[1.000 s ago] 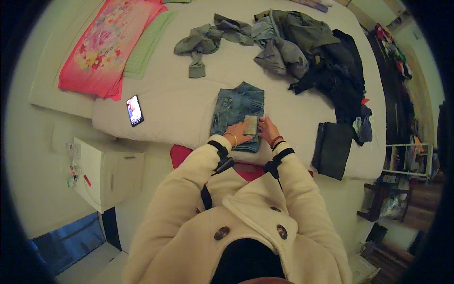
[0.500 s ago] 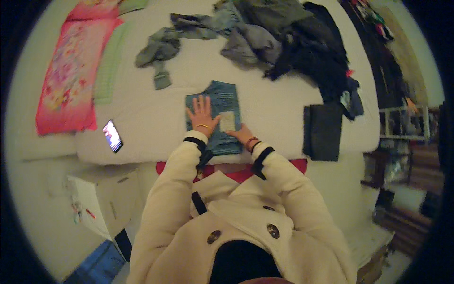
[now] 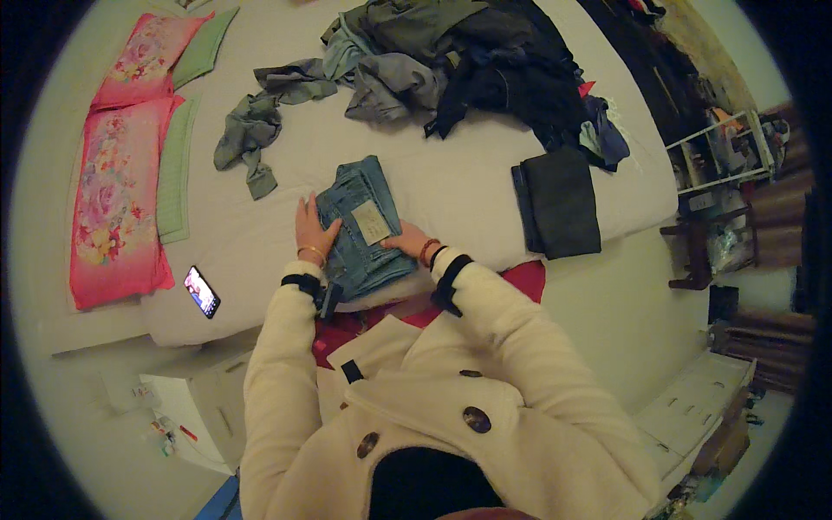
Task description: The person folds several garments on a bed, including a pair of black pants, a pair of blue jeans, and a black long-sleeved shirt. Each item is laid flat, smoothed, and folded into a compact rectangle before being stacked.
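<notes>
A pair of blue jeans [image 3: 354, 251], folded into a compact bundle, lies near the bed's front edge with a pale waistband patch [image 3: 371, 223] facing up. My left hand [image 3: 314, 232] rests along the left side of the bundle, its fingers stretched out and its thumb over the denim. On the opposite side my right hand [image 3: 407, 243] grips the edge, thumb on top beside the patch; its other fingers are partly hidden. Dark folded trousers [image 3: 559, 206] lie farther right on the bed.
A heap of dark and grey clothes [image 3: 485, 78] covers the far side of the bed [image 3: 468, 191]. Crumpled grey-green garments [image 3: 250, 134] lie left of it. A lit phone [image 3: 201, 293] sits near the front left edge, close to pink floral pillows [image 3: 121, 199]. A white cabinet [image 3: 212, 407] stands below.
My left hand has shifted from lying flat on the jeans to their left side. My right hand stays at the right edge. The whole view has turned, so the bed appears tilted.
</notes>
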Available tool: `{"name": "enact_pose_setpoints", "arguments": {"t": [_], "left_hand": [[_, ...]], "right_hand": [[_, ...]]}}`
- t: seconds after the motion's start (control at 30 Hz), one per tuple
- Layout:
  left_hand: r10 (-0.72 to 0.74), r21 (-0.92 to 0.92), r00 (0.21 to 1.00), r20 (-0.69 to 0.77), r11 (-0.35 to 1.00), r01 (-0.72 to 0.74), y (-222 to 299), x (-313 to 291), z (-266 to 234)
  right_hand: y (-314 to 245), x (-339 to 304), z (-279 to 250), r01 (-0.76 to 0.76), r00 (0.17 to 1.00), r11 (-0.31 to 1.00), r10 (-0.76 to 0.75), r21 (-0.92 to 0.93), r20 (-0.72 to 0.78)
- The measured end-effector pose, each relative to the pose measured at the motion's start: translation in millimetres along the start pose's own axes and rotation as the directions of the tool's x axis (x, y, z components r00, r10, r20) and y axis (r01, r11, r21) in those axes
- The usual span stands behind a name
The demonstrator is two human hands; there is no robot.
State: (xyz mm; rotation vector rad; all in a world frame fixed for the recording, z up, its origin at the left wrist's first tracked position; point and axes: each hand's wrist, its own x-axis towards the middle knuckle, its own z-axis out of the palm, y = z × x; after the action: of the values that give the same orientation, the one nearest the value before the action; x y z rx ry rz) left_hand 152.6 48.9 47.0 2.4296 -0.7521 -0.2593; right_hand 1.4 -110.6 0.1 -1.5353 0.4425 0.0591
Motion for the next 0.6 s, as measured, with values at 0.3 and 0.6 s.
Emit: {"name": "enact_pose_setpoints", "arguments": {"t": [0.3,0.6], "left_hand": [[0.653,0.240,0.660,0.372,0.619,-0.748,149,-33,-30],[0.307,-0.140,0.619,0.723,0.943,-0.303,183,-32,17]], "right_hand": [[-126,-61,-71,0.382,0.915,0.451,-0.062,-0.807,0.398],[-117,-119,-125,0.415,0.828,0.424,-0.542,-0.805,0.142]]}}
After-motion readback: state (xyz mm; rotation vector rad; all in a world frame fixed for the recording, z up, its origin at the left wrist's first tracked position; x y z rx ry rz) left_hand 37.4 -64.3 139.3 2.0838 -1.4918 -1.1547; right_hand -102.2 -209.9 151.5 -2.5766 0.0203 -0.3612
